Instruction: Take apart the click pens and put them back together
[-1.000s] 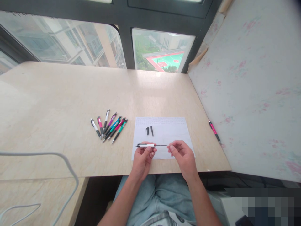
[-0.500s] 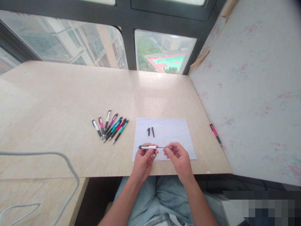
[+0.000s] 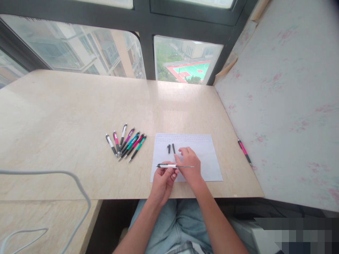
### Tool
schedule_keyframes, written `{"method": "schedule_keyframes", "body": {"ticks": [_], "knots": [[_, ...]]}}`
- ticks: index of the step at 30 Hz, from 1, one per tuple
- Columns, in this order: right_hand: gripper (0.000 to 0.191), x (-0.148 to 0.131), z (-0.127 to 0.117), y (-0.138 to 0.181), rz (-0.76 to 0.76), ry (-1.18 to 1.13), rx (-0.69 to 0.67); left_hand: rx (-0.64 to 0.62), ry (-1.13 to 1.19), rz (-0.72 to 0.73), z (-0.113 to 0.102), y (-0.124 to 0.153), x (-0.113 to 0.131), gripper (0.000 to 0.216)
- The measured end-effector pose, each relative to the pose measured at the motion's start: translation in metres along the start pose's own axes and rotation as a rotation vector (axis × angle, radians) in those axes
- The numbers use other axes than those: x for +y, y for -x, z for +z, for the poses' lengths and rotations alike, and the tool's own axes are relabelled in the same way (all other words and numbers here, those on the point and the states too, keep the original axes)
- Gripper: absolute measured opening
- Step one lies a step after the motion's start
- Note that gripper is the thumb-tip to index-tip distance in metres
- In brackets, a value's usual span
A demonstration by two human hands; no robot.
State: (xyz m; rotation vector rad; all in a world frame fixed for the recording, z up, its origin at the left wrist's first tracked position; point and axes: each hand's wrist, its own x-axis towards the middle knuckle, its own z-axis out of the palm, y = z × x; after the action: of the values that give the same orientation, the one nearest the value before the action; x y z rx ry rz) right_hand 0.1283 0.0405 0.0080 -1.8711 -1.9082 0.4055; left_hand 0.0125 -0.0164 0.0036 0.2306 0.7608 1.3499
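Note:
My left hand pinches a white pen barrel held level, with its thin refill sticking out to the right. My right hand has let go of the refill and reaches forward over the white sheet of paper, fingers loosely apart and holding nothing. Its fingertips are close to two small black pen parts lying on the sheet.
Several coloured pens lie fanned out on the marble table, left of the paper. A pink pen lies by the floral wall at the right. A grey cable loops at the lower left. Windows run along the back.
My right hand released the refill's end and moved forward and left toward the two black parts. My left hand kept the barrel nearly still.

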Motion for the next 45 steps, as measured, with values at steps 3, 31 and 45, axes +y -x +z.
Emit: {"method": "schedule_keyframes", "body": {"ticks": [3,31,45], "knots": [[0.011,-0.012,0.010,-0.012,0.020,0.126,-0.031,-0.004,-0.003,-0.002,0.001,0.000,0.000,0.024],[0.011,0.058,-0.082,0.058,0.057,-0.750,-0.028,-0.014,-0.141,0.016,0.003,0.001,-0.001,0.020],[0.015,0.059,-0.085,0.062,0.125,-0.761,0.023,0.006,-0.120,0.008,0.003,0.001,0.001,0.019]]}}
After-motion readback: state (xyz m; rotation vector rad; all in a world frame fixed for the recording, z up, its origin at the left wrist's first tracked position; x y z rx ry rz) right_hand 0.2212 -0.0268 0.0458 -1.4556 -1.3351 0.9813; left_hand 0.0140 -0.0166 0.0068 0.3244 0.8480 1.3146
